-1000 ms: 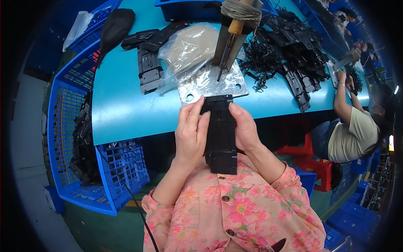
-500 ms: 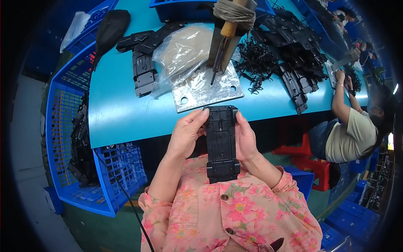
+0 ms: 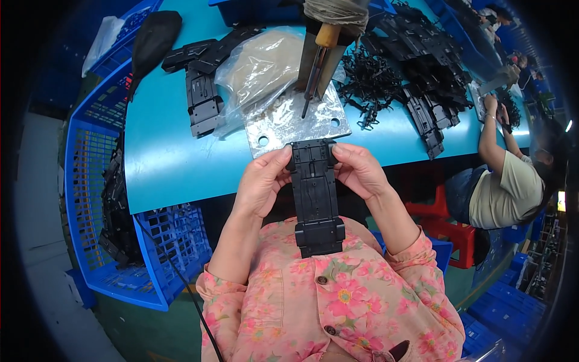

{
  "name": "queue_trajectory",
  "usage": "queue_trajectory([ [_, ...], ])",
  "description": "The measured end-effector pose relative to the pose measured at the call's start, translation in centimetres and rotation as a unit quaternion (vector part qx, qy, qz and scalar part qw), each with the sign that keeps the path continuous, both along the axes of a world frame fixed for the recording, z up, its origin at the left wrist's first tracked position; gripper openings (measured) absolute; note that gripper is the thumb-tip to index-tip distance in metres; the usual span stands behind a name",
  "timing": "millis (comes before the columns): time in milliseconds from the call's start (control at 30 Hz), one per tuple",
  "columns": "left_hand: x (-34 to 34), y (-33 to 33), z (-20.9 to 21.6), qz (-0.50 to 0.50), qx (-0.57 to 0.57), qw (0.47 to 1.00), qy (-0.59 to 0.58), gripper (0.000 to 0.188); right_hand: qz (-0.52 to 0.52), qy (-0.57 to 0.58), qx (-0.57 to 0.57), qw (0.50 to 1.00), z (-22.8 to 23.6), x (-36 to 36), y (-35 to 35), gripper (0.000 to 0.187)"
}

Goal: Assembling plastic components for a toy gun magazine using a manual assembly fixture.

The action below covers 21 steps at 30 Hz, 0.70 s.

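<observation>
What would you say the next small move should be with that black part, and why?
Probably set the black part down on the metal plate: both hands, left and right, grip its top end just short of the plate.

A single head-worn fisheye view looks steeply down from close above the fingers [image 3: 283,158], facing the blue tabletop [image 3: 175,163] just beyond them.

Both forearms rise from the lower edge in floral sleeves, bare from the elbows. The left hand [image 3: 260,181] and right hand [image 3: 360,172] face each other — fingers curled inward, thumbs on top, gripping.
</observation>
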<state>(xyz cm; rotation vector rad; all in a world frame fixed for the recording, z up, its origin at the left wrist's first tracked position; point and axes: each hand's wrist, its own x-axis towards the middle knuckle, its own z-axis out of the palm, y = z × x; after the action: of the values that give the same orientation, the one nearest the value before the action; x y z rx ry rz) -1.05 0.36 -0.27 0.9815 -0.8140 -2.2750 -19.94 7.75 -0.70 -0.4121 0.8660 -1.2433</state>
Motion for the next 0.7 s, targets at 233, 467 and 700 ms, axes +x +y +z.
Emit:
queue_trajectory([
  [233,-0.3,-0.5,-0.8,0.018,0.019,0.999,0.024,0.024,-0.068,-0.030,0.019,0.997,1.1,1.9,-0.5,0.020],
  [467,-1.7,-1.1,-0.6,0.058,0.050,0.996,0.051,0.026,-0.099,-0.030,-0.002,0.995,0.6,1.6,-0.7,0.022],
  [700,-2.2,-1.4,0.2,0.048,0.044,0.996,0.065,0.030,-0.115,0.002,-0.012,0.993,1.8,1.7,-1.0,0.024],
])
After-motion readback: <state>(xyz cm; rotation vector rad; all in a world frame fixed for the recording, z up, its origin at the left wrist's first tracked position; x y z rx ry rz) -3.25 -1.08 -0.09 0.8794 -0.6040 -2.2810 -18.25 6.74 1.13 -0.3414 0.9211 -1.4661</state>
